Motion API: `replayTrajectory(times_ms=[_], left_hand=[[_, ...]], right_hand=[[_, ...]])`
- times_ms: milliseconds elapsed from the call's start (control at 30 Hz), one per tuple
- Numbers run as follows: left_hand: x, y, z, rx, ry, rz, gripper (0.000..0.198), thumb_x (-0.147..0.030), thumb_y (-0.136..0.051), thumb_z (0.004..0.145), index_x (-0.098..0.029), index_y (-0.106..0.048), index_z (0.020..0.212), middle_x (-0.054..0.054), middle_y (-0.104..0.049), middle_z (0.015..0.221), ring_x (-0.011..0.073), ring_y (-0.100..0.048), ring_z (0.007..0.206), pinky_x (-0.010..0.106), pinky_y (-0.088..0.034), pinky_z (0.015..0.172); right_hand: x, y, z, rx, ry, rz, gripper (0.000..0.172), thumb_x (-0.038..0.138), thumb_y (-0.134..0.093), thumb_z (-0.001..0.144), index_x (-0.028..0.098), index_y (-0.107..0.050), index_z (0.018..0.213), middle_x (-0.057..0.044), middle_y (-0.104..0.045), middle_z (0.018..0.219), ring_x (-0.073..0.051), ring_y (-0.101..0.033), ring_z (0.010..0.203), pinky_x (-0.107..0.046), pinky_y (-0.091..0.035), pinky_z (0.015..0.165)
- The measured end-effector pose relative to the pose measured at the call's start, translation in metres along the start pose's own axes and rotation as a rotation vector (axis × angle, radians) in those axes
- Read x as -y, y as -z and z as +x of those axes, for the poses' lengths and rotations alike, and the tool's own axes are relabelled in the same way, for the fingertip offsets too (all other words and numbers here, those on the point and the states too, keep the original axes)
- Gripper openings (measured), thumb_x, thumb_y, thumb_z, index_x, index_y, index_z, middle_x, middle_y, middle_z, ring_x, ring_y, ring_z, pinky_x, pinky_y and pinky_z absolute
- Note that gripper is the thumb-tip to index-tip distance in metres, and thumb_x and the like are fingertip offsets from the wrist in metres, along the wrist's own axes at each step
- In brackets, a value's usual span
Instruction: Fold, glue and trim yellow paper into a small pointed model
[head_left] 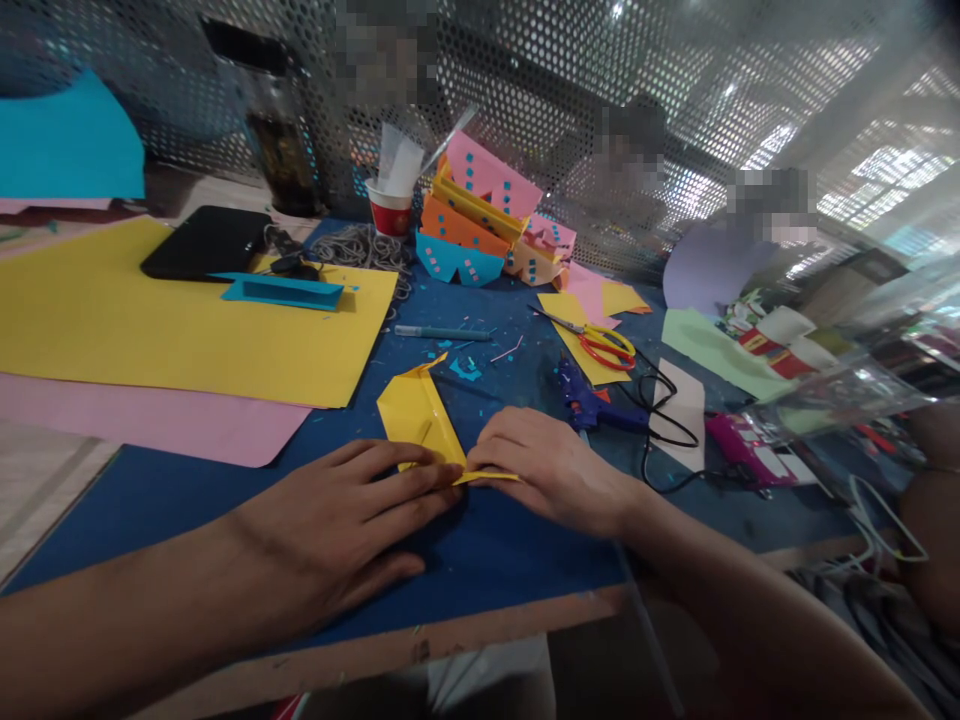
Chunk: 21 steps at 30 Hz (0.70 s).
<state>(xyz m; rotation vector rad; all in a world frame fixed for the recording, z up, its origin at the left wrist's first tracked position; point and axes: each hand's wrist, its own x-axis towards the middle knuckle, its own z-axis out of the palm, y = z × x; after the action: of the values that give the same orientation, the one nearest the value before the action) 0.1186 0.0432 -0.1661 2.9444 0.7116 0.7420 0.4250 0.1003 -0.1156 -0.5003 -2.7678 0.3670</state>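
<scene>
A folded yellow paper piece (420, 415) lies on the blue tabletop, with a thin flap standing up at its far end. My left hand (375, 500) rests over its near left part, fingers stretched out and thumb apart, fingertips touching the paper. On the other side, my right hand (544, 465) is closed, with its thumb and fingers pinching the paper's narrow near end. That hand hides part of the fold. Just beyond my right hand lies a blue glue gun (592, 400) with a black cord.
Scissors (607, 345) lie on yellow paper. A capped pen (442, 333) sits among blue scraps. Large yellow (225, 340) and pink sheets spread at left, under a black case (208, 242). Behind are folded paper shapes (480, 215), a paper cup (391, 208) and a perforated metal screen.
</scene>
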Motion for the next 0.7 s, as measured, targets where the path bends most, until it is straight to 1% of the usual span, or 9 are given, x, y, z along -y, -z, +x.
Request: replayTrajectory(times_ms=[100, 200, 300, 433, 567, 700], left_hand=[[0.0025, 0.0003, -0.0006, 0.0, -0.006, -0.015, 0.052, -0.043, -0.066, 0.115, -0.022, -0.065, 0.163, 0.01, -0.08, 0.15, 0.0299, -0.069, 0.141, 0.041, -0.059, 0.115], [0.0034, 0.0006, -0.001, 0.003, -0.003, -0.018, 0.051, -0.044, -0.066, 0.116, -0.023, -0.065, 0.162, 0.01, -0.081, 0.15, 0.0304, -0.07, 0.14, 0.042, -0.059, 0.115], [0.0024, 0.0006, -0.0004, 0.011, -0.009, -0.016, 0.05, -0.044, -0.064, 0.116, -0.022, -0.065, 0.162, 0.009, -0.081, 0.15, 0.03, -0.07, 0.139, 0.042, -0.059, 0.114], [0.0012, 0.0005, 0.0008, -0.014, -0.003, 0.005, 0.049, -0.044, -0.063, 0.117, -0.021, -0.066, 0.16, 0.009, -0.082, 0.148, 0.0297, -0.071, 0.135, 0.041, -0.059, 0.113], [0.0018, 0.0008, 0.0011, -0.004, -0.017, 0.001, 0.051, -0.044, -0.065, 0.115, -0.021, -0.065, 0.162, 0.009, -0.082, 0.148, 0.029, -0.071, 0.135, 0.041, -0.06, 0.113], [0.0006, 0.0006, 0.0025, -0.021, -0.009, 0.002, 0.048, -0.044, -0.063, 0.116, -0.021, -0.067, 0.159, 0.009, -0.084, 0.144, 0.0291, -0.072, 0.133, 0.041, -0.06, 0.113]], right_hand=[[0.0007, -0.0007, 0.001, -0.006, -0.038, 0.025, 0.018, 0.026, -0.057, 0.122, 0.019, -0.074, 0.122, -0.01, -0.079, 0.118, -0.023, -0.071, 0.111, -0.038, -0.057, 0.098], [-0.0006, -0.0019, 0.0017, -0.024, -0.052, 0.045, 0.019, 0.03, -0.059, 0.122, 0.02, -0.075, 0.121, -0.008, -0.079, 0.115, -0.022, -0.072, 0.11, -0.037, -0.057, 0.097], [-0.0038, -0.0029, 0.0021, -0.047, -0.048, 0.103, 0.019, 0.032, -0.062, 0.121, 0.021, -0.077, 0.119, -0.007, -0.079, 0.113, -0.022, -0.073, 0.11, -0.036, -0.057, 0.098], [-0.0072, -0.0037, 0.0038, -0.069, -0.041, 0.132, 0.02, 0.033, -0.065, 0.119, 0.019, -0.079, 0.116, -0.007, -0.079, 0.111, -0.021, -0.074, 0.108, -0.035, -0.056, 0.097], [-0.0075, -0.0036, 0.0061, -0.055, -0.078, 0.138, 0.022, 0.034, -0.067, 0.119, 0.018, -0.08, 0.111, -0.008, -0.08, 0.11, -0.021, -0.074, 0.108, -0.036, -0.056, 0.099], [-0.0082, -0.0036, 0.0078, -0.032, -0.104, 0.157, 0.025, 0.035, -0.063, 0.121, 0.019, -0.08, 0.11, -0.007, -0.081, 0.111, -0.021, -0.075, 0.111, -0.037, -0.056, 0.101]])
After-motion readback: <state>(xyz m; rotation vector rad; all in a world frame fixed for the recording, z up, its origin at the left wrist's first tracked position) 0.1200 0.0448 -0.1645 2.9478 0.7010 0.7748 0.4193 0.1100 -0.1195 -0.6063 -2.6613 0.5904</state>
